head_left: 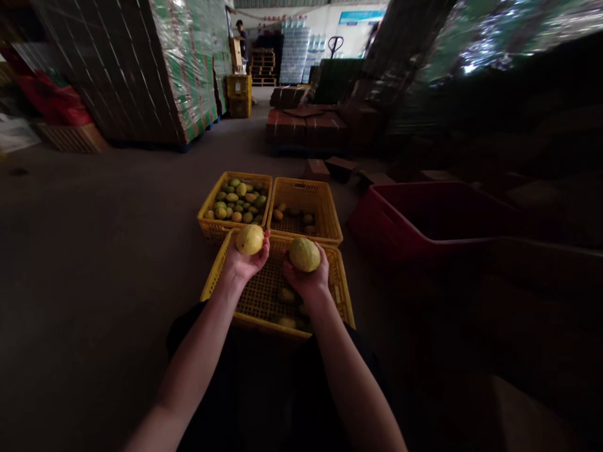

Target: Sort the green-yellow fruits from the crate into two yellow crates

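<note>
Left hand (247, 260): wrapped around a pale yellow fruit (249, 240) from below, fingers curled up along its right side, held above the far left part of the near crate (259, 289).
Right hand (311, 279): clasping a greenish fruit (304, 255), held up over the far right part of the same crate.
Gap between hands: clear to see, both raised side by side, well apart from touching, one fruit in each.
Near crate: yellow, mesh-floored, directly in front of dark-clothed legs (188, 326), with a few loose fruits (286, 295) gathered near and to the right, partly hidden behind the right forearm.
Far left crate (211, 233): yellow too, well stocked with a pile of green and yellow fruits (240, 198).
Far right crate (325, 204): just beside that one, much more lightly filled, with scattered fruits (278, 215) low on the bottom.
Red bin (391, 216): off to the right, large, inside lost in shadow.
Far left: looming tall, a wrapped stack (141, 75), green and shiny with film down its right side.
Far middle: brown cartons (306, 129) piled low, loose boxes (316, 169) on the near side.
Farthest back: a person (242, 41) by yellow stacked crates (239, 94), then wooden pallets (262, 66) and bottled water (294, 56) in a tall stack.
</note>
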A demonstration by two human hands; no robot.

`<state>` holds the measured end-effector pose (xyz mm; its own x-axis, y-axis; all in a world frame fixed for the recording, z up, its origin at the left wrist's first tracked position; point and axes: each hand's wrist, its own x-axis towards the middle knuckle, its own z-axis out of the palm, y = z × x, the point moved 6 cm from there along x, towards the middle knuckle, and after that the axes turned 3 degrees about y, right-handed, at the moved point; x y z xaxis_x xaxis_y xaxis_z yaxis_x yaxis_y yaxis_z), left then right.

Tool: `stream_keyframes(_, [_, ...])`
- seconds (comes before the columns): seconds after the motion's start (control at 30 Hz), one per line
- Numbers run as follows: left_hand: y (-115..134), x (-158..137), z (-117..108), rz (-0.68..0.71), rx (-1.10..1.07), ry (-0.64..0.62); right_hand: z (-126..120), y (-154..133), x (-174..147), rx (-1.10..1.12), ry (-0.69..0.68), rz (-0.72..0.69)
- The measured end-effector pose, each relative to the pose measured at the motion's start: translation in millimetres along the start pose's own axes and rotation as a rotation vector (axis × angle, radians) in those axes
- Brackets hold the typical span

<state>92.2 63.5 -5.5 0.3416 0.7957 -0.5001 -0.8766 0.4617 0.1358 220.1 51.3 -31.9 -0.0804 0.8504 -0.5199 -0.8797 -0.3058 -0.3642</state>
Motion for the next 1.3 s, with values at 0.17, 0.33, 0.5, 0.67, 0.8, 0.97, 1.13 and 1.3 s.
stream_keyframes(0.17, [7.2, -4.1, 1.0, 0.073, 0.01, 0.009, -0.7, -6.1, -1.9, 0.049, 0.06, -0.12])
stream_keyframes(0.33, [11.6, 5.1, -1.4, 0.112, 0.045, 0.099, -3.7, -5.2, 12.6, 0.042, -0.067, -0.091])
stream_keyframes(0.5, [13.8, 4.2, 2.3, 0.193, 0.042, 0.073, -3.8, -3.5, 13.9, -0.019, -0.088, -0.066])
stream_keyframes(0.67, [23.3, -6.7, 5.5, 0.317, 0.038, 0.087, 5.4, -7.9, -0.8, -0.07, -0.091, -0.169])
stream_keyframes(0.8, [21.6, -6.3, 5.2, 0.282, 0.037, 0.051, 3.1, -5.9, -2.7, -0.031, -0.034, -0.156])
stream_keyframes(0.97, [19.1, -2.2, 7.8, 0.202, 0.032, -0.057, -2.9, 3.2, 4.1, 0.011, 0.073, -0.086])
stream_keyframes(1.13, [21.3, -5.5, 8.4, 0.221, 0.086, -0.059, 0.4, 6.7, 5.8, -0.007, 0.017, -0.065])
stream_keyframes(1.3, [20.8, -8.1, 1.2, 0.217, 0.04, -0.032, 10.4, 6.5, -3.3, -0.097, -0.152, -0.034])
